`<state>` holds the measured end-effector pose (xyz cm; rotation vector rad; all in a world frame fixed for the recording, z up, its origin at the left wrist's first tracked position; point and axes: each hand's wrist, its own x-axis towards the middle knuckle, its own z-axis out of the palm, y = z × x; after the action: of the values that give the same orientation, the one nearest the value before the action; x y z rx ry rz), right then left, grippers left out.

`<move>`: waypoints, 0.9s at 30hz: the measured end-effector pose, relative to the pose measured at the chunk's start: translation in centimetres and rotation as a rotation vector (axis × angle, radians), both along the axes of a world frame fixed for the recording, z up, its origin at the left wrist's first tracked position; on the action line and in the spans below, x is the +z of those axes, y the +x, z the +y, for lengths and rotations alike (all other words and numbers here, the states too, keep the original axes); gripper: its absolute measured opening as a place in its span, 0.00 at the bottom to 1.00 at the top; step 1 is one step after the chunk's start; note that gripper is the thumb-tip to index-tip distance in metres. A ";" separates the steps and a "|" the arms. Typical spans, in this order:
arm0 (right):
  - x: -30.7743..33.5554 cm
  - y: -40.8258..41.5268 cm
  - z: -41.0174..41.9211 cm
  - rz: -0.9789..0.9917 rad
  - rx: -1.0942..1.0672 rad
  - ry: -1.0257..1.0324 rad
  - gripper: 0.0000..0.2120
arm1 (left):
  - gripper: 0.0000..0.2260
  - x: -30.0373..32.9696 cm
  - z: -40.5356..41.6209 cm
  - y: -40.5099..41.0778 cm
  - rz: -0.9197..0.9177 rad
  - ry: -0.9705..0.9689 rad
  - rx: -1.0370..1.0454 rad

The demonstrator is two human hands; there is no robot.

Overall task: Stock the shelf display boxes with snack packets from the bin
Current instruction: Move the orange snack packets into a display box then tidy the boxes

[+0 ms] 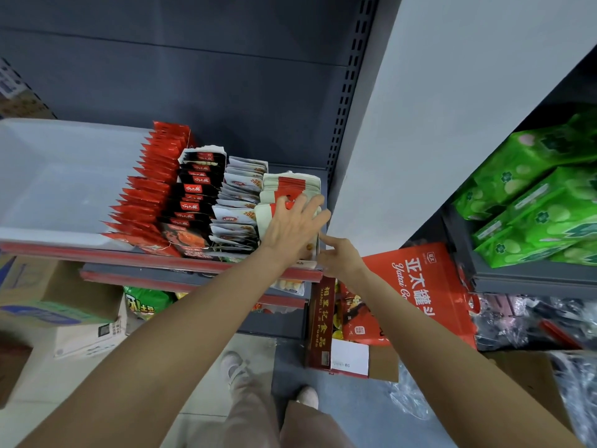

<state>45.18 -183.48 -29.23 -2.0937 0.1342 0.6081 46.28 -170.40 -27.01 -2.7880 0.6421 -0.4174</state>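
Four rows of snack packets stand on the grey shelf (310,168): red packets (151,189), black packets (193,195), white packets (239,202) and cream-and-red packets (290,185) in a display box at the right end. My left hand (290,227) lies flat with spread fingers on the front cream-and-red packets, pressing them back. My right hand (339,257) touches the right front corner of that display box with a straight forefinger. A translucent white bin (58,176) sits on the shelf at the left.
A white pillar (436,124) stands right of the shelf. Green packages (542,195) fill the shelf at far right. Below are a red carton (426,286), a dark red box (323,321), cardboard boxes (58,305) at left, and plastic wrap (533,318) on the floor.
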 end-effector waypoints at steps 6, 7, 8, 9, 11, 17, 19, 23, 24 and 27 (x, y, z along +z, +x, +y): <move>-0.6 0.0 0.0 0.015 -0.017 0.037 0.27 | 0.31 -0.3 0.1 -0.2 -0.015 0.004 0.029; -0.7 0.0 0.0 0.016 -0.024 0.040 0.27 | 0.31 -0.4 0.0 -0.3 -0.005 -0.001 0.036; -0.7 0.0 0.0 0.016 -0.024 0.039 0.27 | 0.32 -0.3 -0.1 -0.3 0.006 -0.007 0.043; -0.8 0.0 0.0 0.017 -0.021 0.033 0.27 | 0.32 -0.2 -0.1 -0.3 0.019 -0.011 0.047; -0.7 -0.2 0.1 0.010 -0.013 0.019 0.27 | 0.32 0.3 0.1 -0.2 0.050 -0.001 0.027; -0.3 -4.2 -0.7 -0.378 -0.023 -0.121 0.14 | 0.44 1.5 2.1 -0.7 0.110 0.014 -0.065; -0.1 -4.9 -0.6 -0.526 0.134 -0.269 0.12 | 0.48 2.0 2.5 -1.2 0.137 0.050 -0.006; 0.6 -4.4 0.8 -0.421 0.430 -0.526 0.19 | 0.50 2.1 2.4 -1.4 0.111 0.131 0.082; 0.7 -4.3 1.1 -0.394 0.446 -0.548 0.19 | 0.51 2.1 2.2 -1.2 0.114 0.141 0.093; 0.9 -4.3 1.5 -0.353 0.465 -0.577 0.18 | 0.50 2.0 1.9 -1.0 0.149 0.184 0.099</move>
<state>40.89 -182.02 -28.37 -2.7897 -0.4396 0.4901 45.29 -168.55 -25.05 -2.6776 0.5404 -0.1249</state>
